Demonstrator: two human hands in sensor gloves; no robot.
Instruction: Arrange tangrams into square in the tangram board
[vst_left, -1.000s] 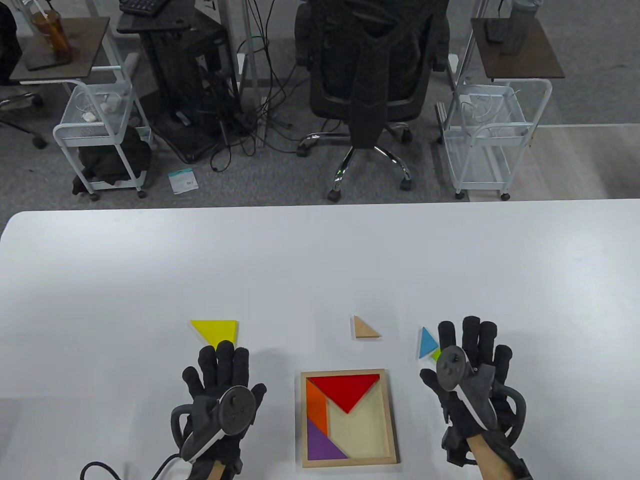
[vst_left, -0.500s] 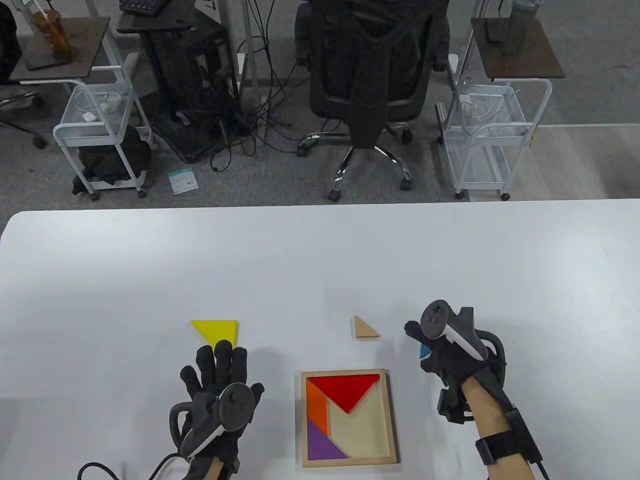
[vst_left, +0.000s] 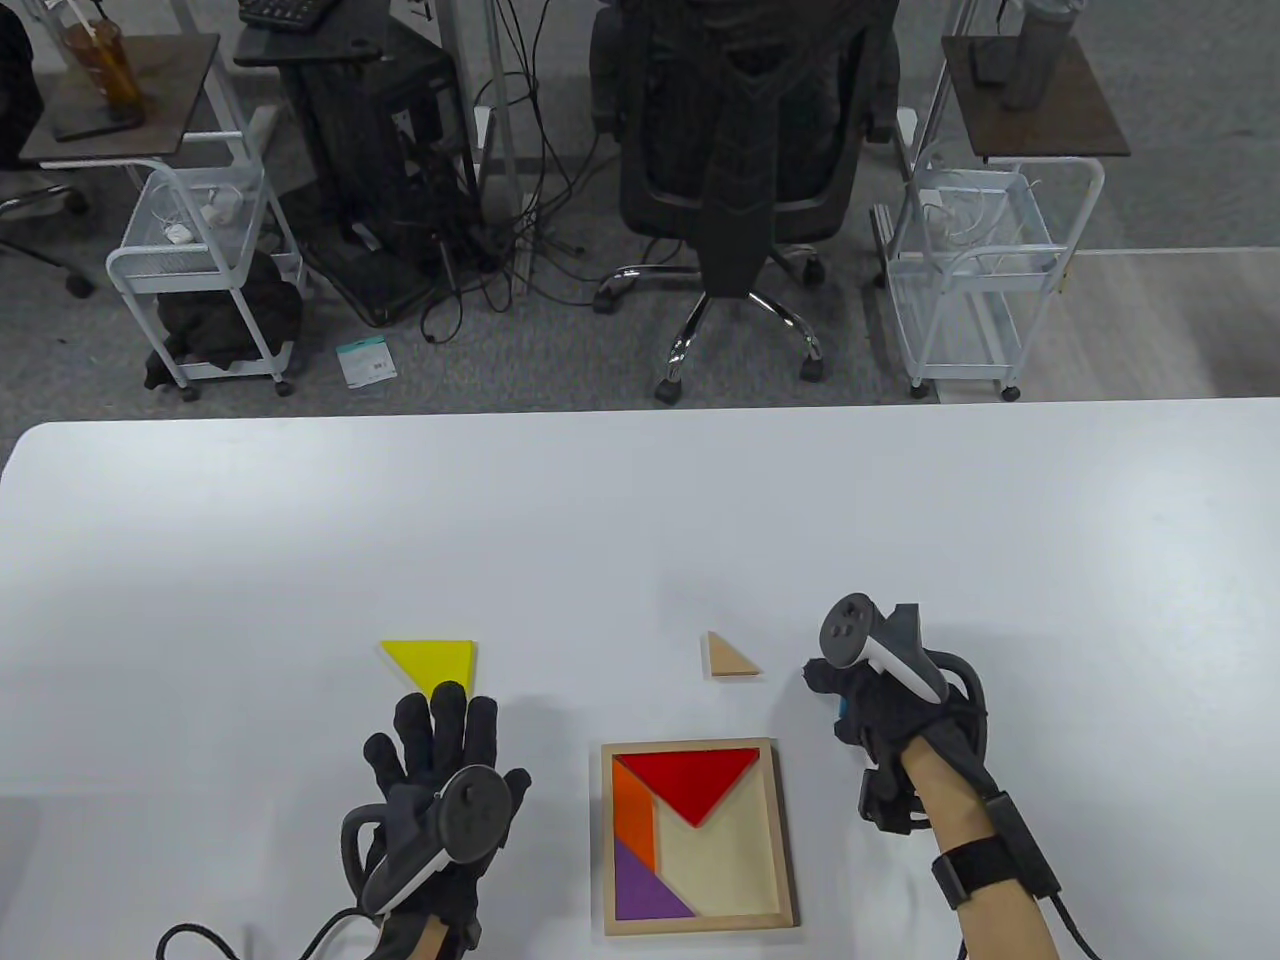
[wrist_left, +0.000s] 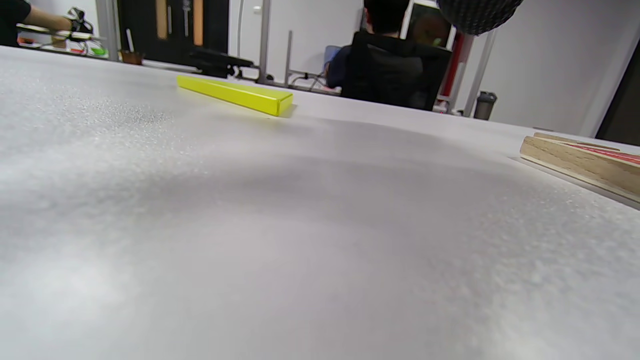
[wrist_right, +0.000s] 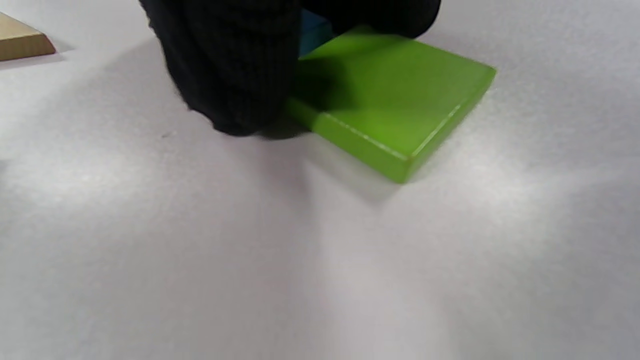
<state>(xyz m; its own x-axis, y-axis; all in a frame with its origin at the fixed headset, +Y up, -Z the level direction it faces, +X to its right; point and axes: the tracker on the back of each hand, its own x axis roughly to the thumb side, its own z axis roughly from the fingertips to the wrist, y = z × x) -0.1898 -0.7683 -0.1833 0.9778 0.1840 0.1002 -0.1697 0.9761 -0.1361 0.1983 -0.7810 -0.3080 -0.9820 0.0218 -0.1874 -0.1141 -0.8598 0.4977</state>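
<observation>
The wooden tangram board (vst_left: 603, 840) holds a red triangle (vst_left: 690, 780), an orange piece (vst_left: 633, 815) and a purple triangle (vst_left: 645, 890). My right hand (vst_left: 850, 700) is curled down over a green square (wrist_right: 395, 105) right of the board. Its thumb (wrist_right: 235, 65) presses the square's near-left edge and the other fingers cover the far edge. A sliver of the blue triangle (wrist_right: 315, 30) shows between them. My left hand (vst_left: 440, 740) lies flat and open on the table, fingertips just below the yellow triangle (vst_left: 432, 660).
A small plain wooden triangle (vst_left: 728, 657) lies above the board, left of my right hand. The board's edge (wrist_left: 580, 160) and the yellow triangle (wrist_left: 235, 94) show in the left wrist view. An office chair (vst_left: 740, 150) and carts stand beyond the table's far edge.
My right hand, flat with fingers spread one second ago, has turned, curled down onto the blue and green pieces and shifted slightly left. The left hand has stayed put.
</observation>
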